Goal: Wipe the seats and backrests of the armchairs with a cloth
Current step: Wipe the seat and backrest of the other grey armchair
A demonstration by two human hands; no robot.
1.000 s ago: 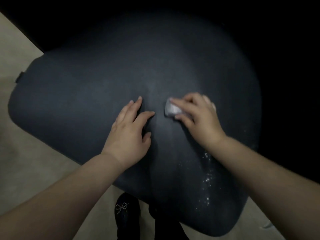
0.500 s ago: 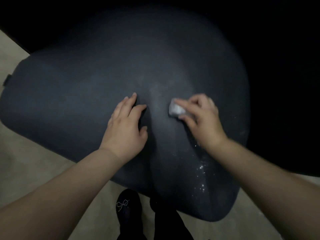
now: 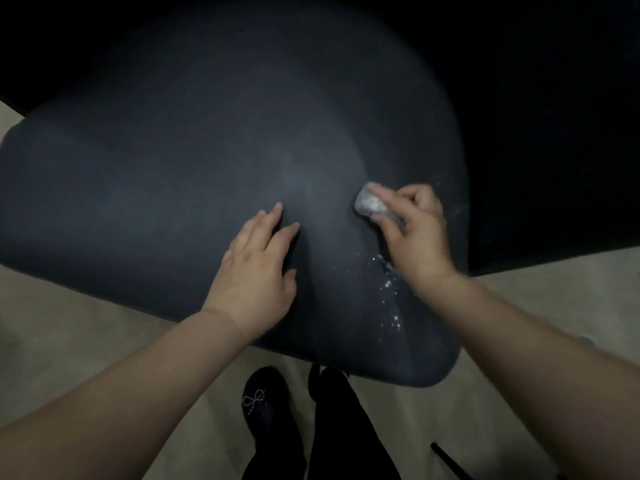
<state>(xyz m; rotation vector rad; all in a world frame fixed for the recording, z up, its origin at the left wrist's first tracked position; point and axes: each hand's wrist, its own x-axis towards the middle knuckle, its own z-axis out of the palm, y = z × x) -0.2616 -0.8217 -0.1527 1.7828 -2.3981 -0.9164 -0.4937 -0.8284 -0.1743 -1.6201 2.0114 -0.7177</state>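
Note:
A dark blue-grey armchair seat (image 3: 166, 188) fills most of the head view. My left hand (image 3: 256, 268) rests flat on the seat near its middle, fingers straight and spread. My right hand (image 3: 412, 233) pinches a small folded grey cloth (image 3: 369, 204) and presses it onto the seat's right side, close to the right edge. White specks (image 3: 389, 289) lie scattered on the seat just below that hand. The backrest at the top is lost in darkness.
Beige floor (image 3: 69, 341) shows to the left and below the seat. My dark shoe with a bow (image 3: 263, 403) and dark trouser leg (image 3: 346, 427) stand under the seat's front edge. A thin dark bar (image 3: 450, 462) lies at the lower right.
My right hand has slid the cloth to the right, toward the seat's right edge. My left hand keeps its place on the seat. The view has shifted, showing more floor on the right.

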